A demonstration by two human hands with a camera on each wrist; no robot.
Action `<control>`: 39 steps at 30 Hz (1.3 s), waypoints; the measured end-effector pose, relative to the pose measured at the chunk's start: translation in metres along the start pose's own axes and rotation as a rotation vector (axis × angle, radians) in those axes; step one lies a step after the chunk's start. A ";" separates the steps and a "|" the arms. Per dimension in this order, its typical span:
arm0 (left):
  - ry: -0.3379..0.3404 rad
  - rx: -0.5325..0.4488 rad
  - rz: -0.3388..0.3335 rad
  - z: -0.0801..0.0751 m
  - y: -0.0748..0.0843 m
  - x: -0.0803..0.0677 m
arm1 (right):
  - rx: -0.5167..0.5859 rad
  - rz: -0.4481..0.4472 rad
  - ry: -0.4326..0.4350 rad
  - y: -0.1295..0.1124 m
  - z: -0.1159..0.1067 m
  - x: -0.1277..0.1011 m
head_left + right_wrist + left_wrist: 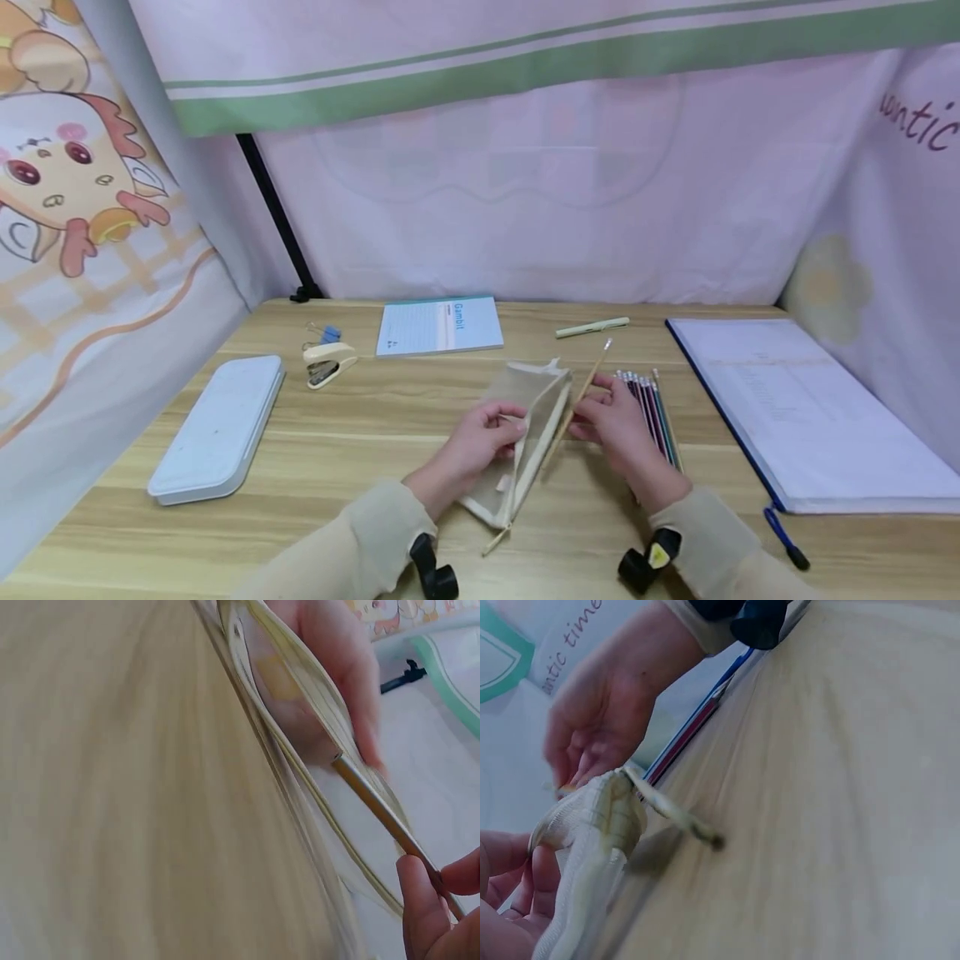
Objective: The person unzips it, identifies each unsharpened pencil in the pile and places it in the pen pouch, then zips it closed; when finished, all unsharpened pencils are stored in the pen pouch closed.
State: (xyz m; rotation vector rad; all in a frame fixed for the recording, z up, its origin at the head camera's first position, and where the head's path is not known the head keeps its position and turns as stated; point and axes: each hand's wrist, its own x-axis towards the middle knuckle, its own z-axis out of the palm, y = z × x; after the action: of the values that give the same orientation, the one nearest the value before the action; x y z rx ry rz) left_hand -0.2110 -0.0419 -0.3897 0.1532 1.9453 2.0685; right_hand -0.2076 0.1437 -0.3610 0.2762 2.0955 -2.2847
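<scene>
A pale mesh zip pouch (pixel 534 385) lies on the table with its zip side spread apart. My left hand (pixel 480 435) pinches one edge of its opening between thumb and fingers. In my right hand (pixel 617 425) I hold a gold-coloured pencil (pixel 597 367), its eraser end pointing up and away. The right wrist view has the pencil's (pixel 382 812) lower end at the pouch's mouth (pixel 322 697), between the two zip edges. Partly hidden behind my right hand lies a row of several dark pencils (pixel 654 407).
Left of the pouch are a white case (pixel 217 429), a cream stapler (pixel 330 363) and a blue binder clip (pixel 330 334). A blue notebook (pixel 440 327) and a pale green pen (pixel 592 327) lie at the back. On the right is a large folder of white sheets (pixel 817 417).
</scene>
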 end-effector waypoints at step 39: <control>0.091 -0.122 0.059 0.014 0.004 -0.002 | -0.709 -0.114 0.067 -0.006 -0.117 0.017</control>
State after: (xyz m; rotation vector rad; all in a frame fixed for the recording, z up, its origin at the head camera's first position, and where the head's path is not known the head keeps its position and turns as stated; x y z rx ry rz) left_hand -0.2057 -0.0297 -0.3840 0.0929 1.8797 2.2624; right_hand -0.2124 0.2623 -0.3665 0.2052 2.8289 -1.4348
